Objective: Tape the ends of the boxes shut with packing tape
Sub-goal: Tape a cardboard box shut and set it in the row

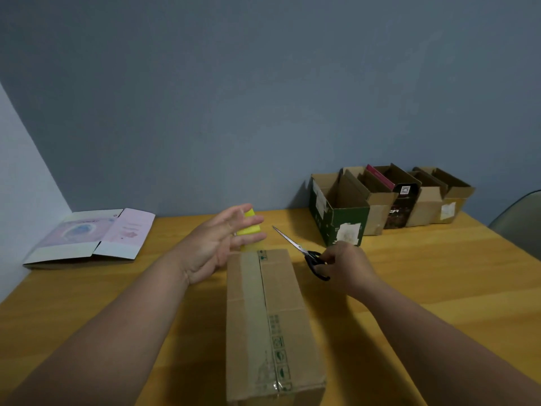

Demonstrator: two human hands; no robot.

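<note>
Lying lengthwise on the table (439, 273), the box (272, 317) looks light and stiff. Left hand (216, 244), fingers spread, hovers beside its far end; right hand (345, 265) grips scissors (304, 253).

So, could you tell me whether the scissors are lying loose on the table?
No, the right hand grips the scissors by their black handles, blades pointing away.

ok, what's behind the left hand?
A yellow tape roll shows between and past the fingers of the left hand, just beyond the far end of the cardboard box. The hand covers most of it, so whether the hand touches it cannot be told.
</note>
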